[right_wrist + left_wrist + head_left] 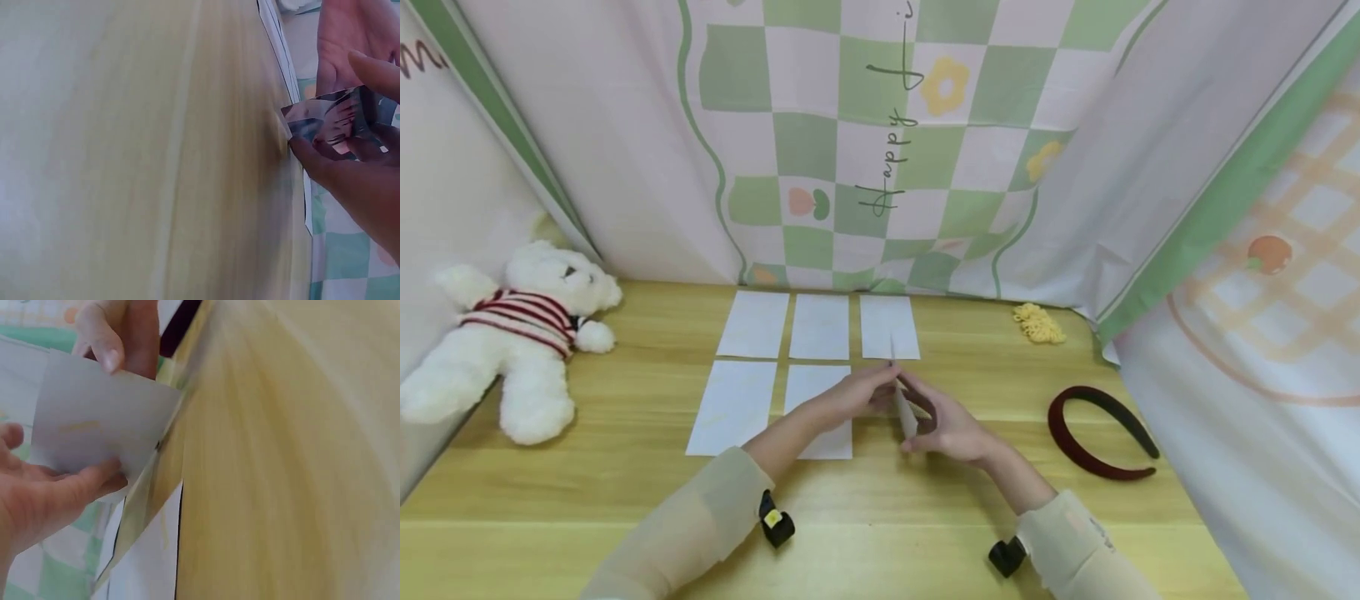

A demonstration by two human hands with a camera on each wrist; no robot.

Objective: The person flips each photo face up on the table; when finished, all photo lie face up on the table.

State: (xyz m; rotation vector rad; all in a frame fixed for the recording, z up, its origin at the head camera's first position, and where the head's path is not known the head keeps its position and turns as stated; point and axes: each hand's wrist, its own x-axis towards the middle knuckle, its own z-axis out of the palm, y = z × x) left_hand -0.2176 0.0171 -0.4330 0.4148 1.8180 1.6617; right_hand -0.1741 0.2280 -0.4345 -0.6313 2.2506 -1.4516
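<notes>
Both hands hold one photo card [905, 412] on edge above the table. Its plain white back [94, 406] faces the left wrist camera, and a dark printed picture [334, 115] shows in the right wrist view. My left hand [859, 394] pinches it toward the far end, thumb against the white side. Nearer me, my right hand [951, 427] grips the other end between thumb and fingers. Beneath and left of the hands lie several white cards in two rows, such as the front left card [733, 408] and the back right card [887, 321].
A white teddy bear [523, 333] in a striped shirt sits at the left. On the right lie a dark red headband [1067, 442] and a yellow crocheted-looking bundle [1037, 323]. Printed curtains [880, 150] border the wooden table [880, 533] at the back and sides.
</notes>
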